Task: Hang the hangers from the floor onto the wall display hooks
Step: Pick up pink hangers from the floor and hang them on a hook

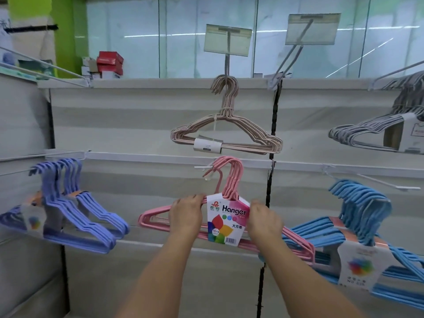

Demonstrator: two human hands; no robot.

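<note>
At the far left, a purple hanger bundle (68, 212) is seen hung on a wall hook. Next, the left hand (187, 213) is curled round the left shoulder of the pink hanger pack (226, 216), just beside its printed card. The pack's long axis runs left to right, dipping toward the right, and its bunched hook tops rise straight above the card, midway between the two hands. Those hook tops are held at the tip of the white display hook (203, 167); whether they are fully threaded over it cannot be told. The peg points out of the wall toward the viewer, so the coming move is judged to be a push of the pack away from the body, along the peg. The right hand (263, 220) is closed on the right shoulder of the pack, touching the card's other edge; neither hand is clearly nearer to the peg. Above, a beige hanger bundle (226, 134) is hung. At the right, a blue hanger bundle (358, 223) is hung, touching or overlapping the pink pack's right end.
</note>
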